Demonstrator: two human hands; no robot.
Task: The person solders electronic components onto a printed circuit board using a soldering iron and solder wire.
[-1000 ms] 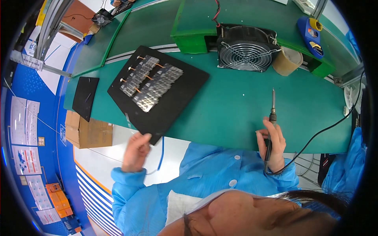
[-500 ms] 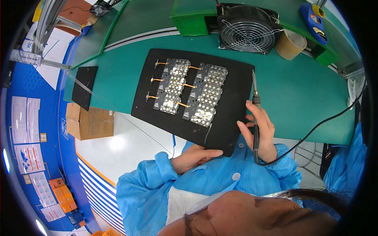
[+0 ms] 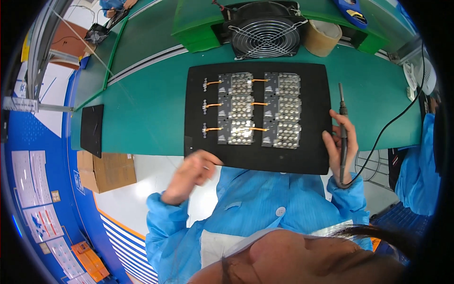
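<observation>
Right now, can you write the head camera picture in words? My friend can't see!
A person's right hand holds a soldering iron beside a black board bearing two columns of circuit boards; the blurred left hand is at its lower left corner. Beyond it are a black fan and a tan roll.

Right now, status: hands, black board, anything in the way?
Left hand blurred at near edge of black board, contact unclear. Right hand holds soldering iron beside board's right edge. Six panels on board, two columns. Cable trails right, off board.
</observation>
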